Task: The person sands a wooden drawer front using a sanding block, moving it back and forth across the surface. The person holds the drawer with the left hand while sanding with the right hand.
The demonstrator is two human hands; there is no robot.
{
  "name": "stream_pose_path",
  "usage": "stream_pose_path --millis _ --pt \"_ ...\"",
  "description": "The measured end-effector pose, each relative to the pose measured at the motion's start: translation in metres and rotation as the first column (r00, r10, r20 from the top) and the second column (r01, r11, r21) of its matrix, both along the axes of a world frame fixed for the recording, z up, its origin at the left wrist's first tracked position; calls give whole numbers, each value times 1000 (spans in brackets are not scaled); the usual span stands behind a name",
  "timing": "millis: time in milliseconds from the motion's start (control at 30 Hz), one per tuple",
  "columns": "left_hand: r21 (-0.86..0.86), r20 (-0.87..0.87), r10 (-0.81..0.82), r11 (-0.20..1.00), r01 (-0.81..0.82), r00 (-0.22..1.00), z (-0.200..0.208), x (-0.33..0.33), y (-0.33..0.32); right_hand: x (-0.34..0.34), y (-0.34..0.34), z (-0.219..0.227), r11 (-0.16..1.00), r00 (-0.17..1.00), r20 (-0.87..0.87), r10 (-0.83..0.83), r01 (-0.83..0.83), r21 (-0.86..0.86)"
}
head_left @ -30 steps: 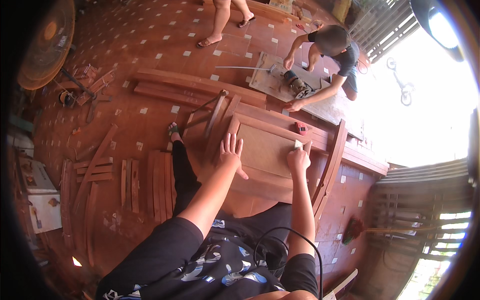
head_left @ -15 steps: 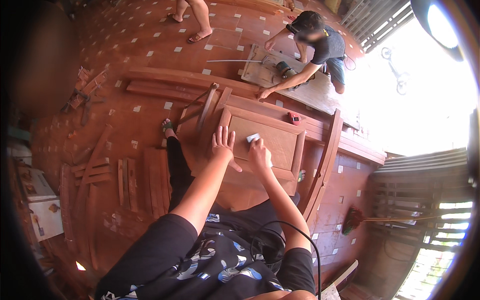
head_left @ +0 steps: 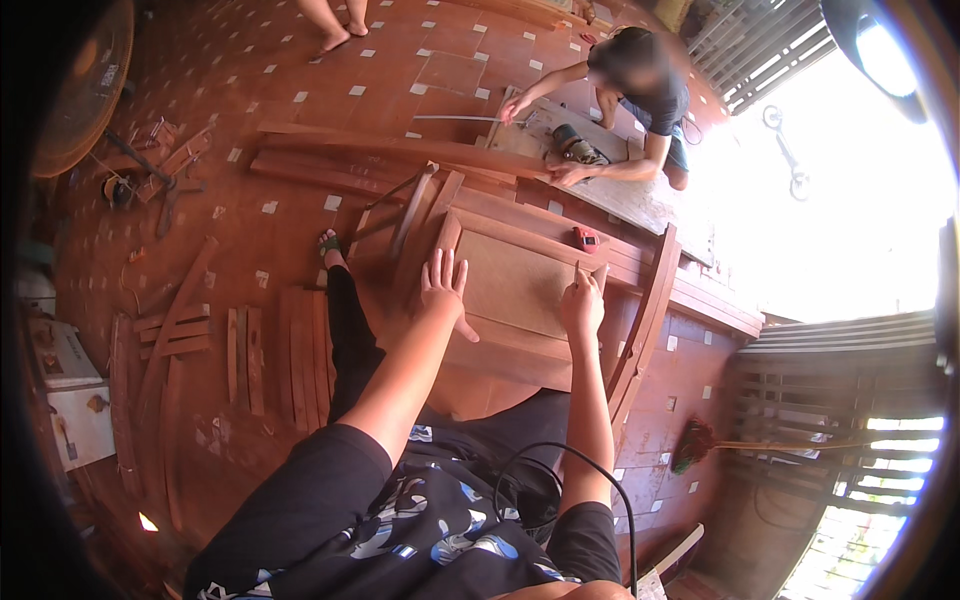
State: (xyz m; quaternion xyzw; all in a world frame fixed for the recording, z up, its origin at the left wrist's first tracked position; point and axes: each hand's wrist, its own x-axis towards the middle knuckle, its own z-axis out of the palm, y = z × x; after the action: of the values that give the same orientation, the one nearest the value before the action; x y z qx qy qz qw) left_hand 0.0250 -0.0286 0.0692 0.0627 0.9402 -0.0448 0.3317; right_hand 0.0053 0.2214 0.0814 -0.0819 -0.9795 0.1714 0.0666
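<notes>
Wooden panel, set in a reddish frame: where does it lie?

It lies flat, beneath and between the left hand and the right hand, with long timber boards beyond its far side. What bears it from below is mostly hidden.

And the state of the fingers?

Left: spread apart, palm down at the panel's left edge, clamped on nothing. Right: curled together near the frame's right end; whether they are clamped on something, one cannot tell at this scale.

Which step is illustrated?

Surface work by hand, in my judgement: the left hand seems to brace while the right bears on the wood.

How is it done well?

Press the left palm straight down, so that the frame cannot skid, and keep its fingers out of the stroke's path. With the right, hold the pressure even across the panel and lighten it at the join with the frame, where an edge could catch.

What warrants caution nearby?

A black cable loops close to the right forearm and could snag; a red tool at the far right corner could be knocked.
</notes>
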Motion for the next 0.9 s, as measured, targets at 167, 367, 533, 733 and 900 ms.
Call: stream_pose_path --millis 167,367,533,733,900 --pt "10 -15 10 1000 -10 1000 2 2 -4 -3 -14 -21 979 995 99 -30 9 205" --pt "3 15 4 1000 -4 1000 6 -1 -2 10 -52 -71 721 997 69 37 -74 689" --pt "-86 89 46 996 -38 995 7 -4 2 25 -105 -46 893 936 188 297 -342 293" --pt "-37 53 26 999 -24 998 5 -2 1 -2 -84 -24 878 957 220 192 -67 -473" --pt "12 33 16 1000 -16 999 1 -3 0 -9 -44 -37 912 950 300 84 48 -408"
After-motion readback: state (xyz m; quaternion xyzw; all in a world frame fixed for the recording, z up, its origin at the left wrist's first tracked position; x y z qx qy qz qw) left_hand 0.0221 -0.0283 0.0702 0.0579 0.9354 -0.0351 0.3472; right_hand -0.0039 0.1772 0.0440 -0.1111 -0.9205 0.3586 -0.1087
